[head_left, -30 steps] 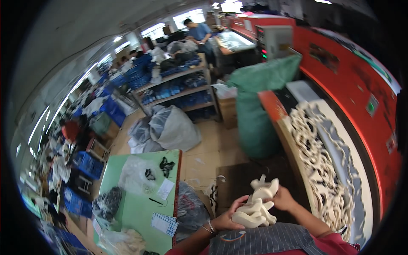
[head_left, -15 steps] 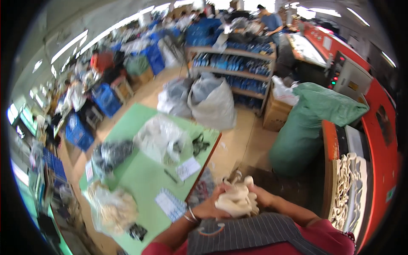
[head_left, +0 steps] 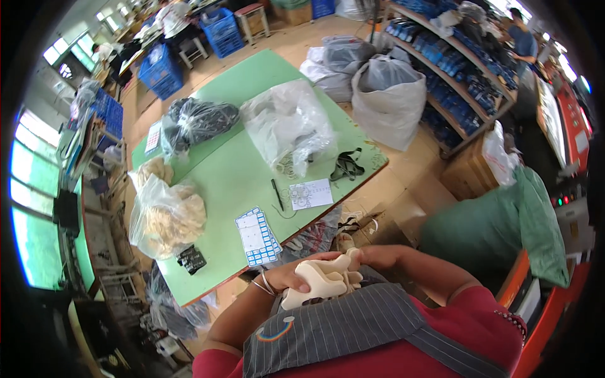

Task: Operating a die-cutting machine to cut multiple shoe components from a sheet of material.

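Observation:
Close to my apron I hold a stack of cream, curved cut pieces (head_left: 322, 282) that look like foam or thick fabric. My left hand (head_left: 285, 277) is wrapped round the left side of the stack, with the thumb on top. At its far right end, the fingers of my right hand (head_left: 370, 256) are closed on the same pieces, partly hidden. Beyond the hands stands a green table (head_left: 236, 179). Near its edge lie blue-and-white printed sheets (head_left: 257, 234), a white paper slip (head_left: 312, 194) and a black pen (head_left: 277, 194).
Also on the table are a bag of cream pieces (head_left: 169, 217), a dark bundle in plastic (head_left: 200, 118), a clear bag (head_left: 290, 120), black straps (head_left: 348, 165) and a black packet (head_left: 191, 259). White sacks (head_left: 389, 104), a shelf rack (head_left: 454, 94) and a green sack (head_left: 491, 214) stand beyond.
My view has swung left and down, bringing the table to the middle. The stack stays in both hands, now turned with its flat side toward the left and my left thumb on top.

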`<state>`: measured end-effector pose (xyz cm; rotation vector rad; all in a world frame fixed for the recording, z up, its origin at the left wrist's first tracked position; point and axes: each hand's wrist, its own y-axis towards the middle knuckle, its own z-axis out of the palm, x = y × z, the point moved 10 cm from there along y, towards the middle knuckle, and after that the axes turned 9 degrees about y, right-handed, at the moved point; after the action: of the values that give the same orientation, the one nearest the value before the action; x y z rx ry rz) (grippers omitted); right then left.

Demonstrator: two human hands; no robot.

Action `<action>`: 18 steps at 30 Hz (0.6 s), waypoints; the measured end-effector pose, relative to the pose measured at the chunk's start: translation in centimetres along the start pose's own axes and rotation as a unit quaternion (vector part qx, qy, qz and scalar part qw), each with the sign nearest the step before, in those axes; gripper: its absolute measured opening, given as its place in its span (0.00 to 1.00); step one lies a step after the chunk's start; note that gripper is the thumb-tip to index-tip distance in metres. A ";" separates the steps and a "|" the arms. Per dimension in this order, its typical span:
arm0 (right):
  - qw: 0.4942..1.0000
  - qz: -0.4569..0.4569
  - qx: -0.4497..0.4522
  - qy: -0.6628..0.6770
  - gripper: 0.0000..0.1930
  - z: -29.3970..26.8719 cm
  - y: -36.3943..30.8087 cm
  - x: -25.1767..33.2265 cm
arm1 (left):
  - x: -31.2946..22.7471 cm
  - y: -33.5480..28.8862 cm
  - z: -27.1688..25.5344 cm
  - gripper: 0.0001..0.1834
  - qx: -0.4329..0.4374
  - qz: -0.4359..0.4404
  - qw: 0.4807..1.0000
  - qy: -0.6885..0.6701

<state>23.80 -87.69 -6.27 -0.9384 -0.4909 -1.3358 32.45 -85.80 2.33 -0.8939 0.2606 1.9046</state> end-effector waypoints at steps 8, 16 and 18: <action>0.923 0.021 -0.256 -0.286 0.26 -20.3 13.9 0.8 | 0.9 -0.5 -3.5 0.64 -0.220 0.045 0.961 -0.159; 0.738 0.047 -0.479 -0.472 0.08 -29.5 19.1 0.5 | 2.5 -1.6 -3.4 0.63 -0.362 0.090 0.898 -0.233; 0.749 0.041 -0.495 -0.438 0.03 -29.6 18.8 0.7 | 2.6 -2.2 -3.5 0.63 -0.376 0.108 0.891 -0.230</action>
<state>35.88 -112.56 -27.85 -2.5039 -0.3924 -0.9421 35.25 -84.75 -1.48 -0.8760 -0.7455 2.4016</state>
